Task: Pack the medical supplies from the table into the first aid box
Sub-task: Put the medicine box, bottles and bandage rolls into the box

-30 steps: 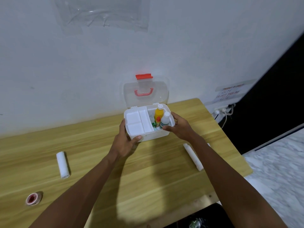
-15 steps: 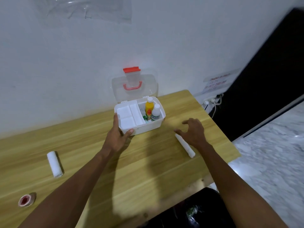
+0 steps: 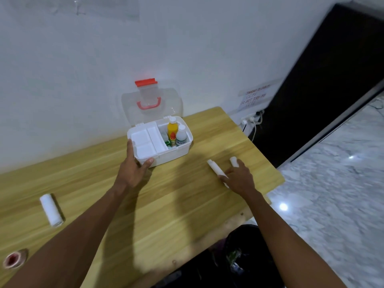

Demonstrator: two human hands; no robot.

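- White plastic first aid box stands at the centre of the frame on the light wooden table, close to the white wall.
- Its clear lid, with red latch and red handle, is raised and leans toward the wall.
- Inside, a white compartment tray fills the left part. The right part holds a yellow bottle with a white cap, a white bottle with a label and a small green item, partly hidden.
- Left hand grasps the box's near left corner: thumb on the front wall, fingers up the left side.
- Right hand lies right of centre on the table, over two supplies: a long white bandage roll, its near end covered by the hand, and a short white roll at the fingertips. Both touch the hand; whether the fingers have closed round either, I cannot tell.
- A white gauze roll lies at the left of the frame, well apart from the box.
- A red-centred tape roll, blurred, lies at the lower left.
- Surroundings: a paper notice on the wall at the right, a socket with plugs and cables beneath it, a dark panel at the upper right, grey marbled floor, and a black bin below the table's near edge.
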